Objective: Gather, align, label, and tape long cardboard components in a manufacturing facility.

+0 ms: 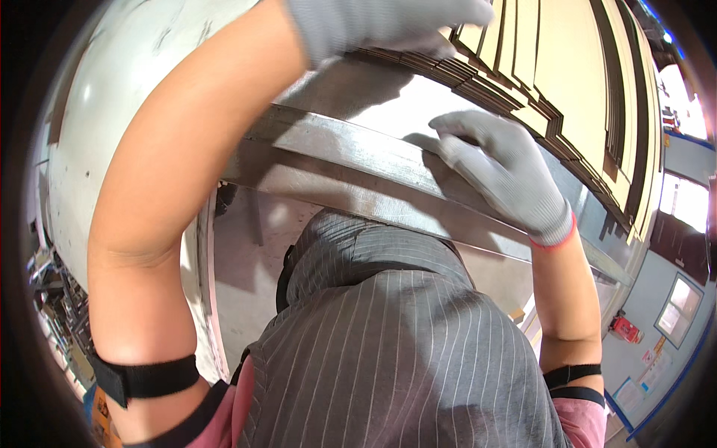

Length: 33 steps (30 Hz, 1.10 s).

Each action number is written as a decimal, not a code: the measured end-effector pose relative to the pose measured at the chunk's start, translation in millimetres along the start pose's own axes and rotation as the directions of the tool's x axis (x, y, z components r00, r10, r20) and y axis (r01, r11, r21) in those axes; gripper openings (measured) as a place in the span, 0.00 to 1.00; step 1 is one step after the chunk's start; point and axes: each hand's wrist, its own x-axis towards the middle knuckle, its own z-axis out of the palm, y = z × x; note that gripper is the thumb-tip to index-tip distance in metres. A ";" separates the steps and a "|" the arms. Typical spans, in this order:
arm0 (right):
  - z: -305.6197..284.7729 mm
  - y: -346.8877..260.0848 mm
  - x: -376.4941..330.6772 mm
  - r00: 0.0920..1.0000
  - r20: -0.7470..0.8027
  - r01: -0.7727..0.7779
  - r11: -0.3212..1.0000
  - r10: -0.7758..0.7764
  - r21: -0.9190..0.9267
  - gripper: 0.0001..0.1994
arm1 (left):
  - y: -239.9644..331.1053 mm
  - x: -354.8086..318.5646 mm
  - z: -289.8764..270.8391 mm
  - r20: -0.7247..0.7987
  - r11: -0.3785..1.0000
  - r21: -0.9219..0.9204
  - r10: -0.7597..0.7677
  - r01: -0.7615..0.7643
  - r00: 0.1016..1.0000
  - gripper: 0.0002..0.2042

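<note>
Both my hands wear grey knit gloves. My left hand (388, 26) is raised at the top of the view, its fingers laid flat on the edge of a stack of thin dark-edged cream sheets (523, 67). My right hand (504, 168) rests palm down with fingers spread on a white panel (373, 104), right at a steel table edge (351, 160). Neither hand grips anything that I can see. My left forearm crosses the view diagonally.
The steel rail runs from centre left to lower right in front of my grey striped apron (388, 351). A pale board (119, 104) lies at the left. A bright window (691, 201) and a red object (626, 327) sit at the far right.
</note>
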 end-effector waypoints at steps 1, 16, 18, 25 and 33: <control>-1.2 1.0 -13.8 0.985 -0.025 -0.164 0.965 0.172 0.203 0.13 | -5.2 -9.8 -10.7 -0.021 0.996 -0.081 -0.033 0.031 0.999 0.11; 6.1 -15.2 -5.3 0.844 0.039 -0.498 0.753 0.536 0.430 0.16 | -26.3 -57.6 26.7 0.016 0.981 -0.072 -0.181 0.182 0.983 0.38; 11.0 -19.6 3.6 0.835 0.040 -0.512 0.748 0.549 0.423 0.15 | -30.0 -56.2 23.1 0.077 0.969 -0.144 -0.191 0.201 0.979 0.37; 28.2 -21.5 45.0 0.893 -0.092 -0.402 0.872 0.441 0.277 0.17 | -38.9 -49.9 8.0 0.184 0.972 -0.148 -0.157 0.185 0.970 0.26; 52.5 -5.9 115.5 0.967 -0.252 -0.130 0.916 0.032 -0.381 0.08 | -54.1 -35.6 -15.3 0.061 0.965 -0.236 -0.107 0.118 0.992 0.17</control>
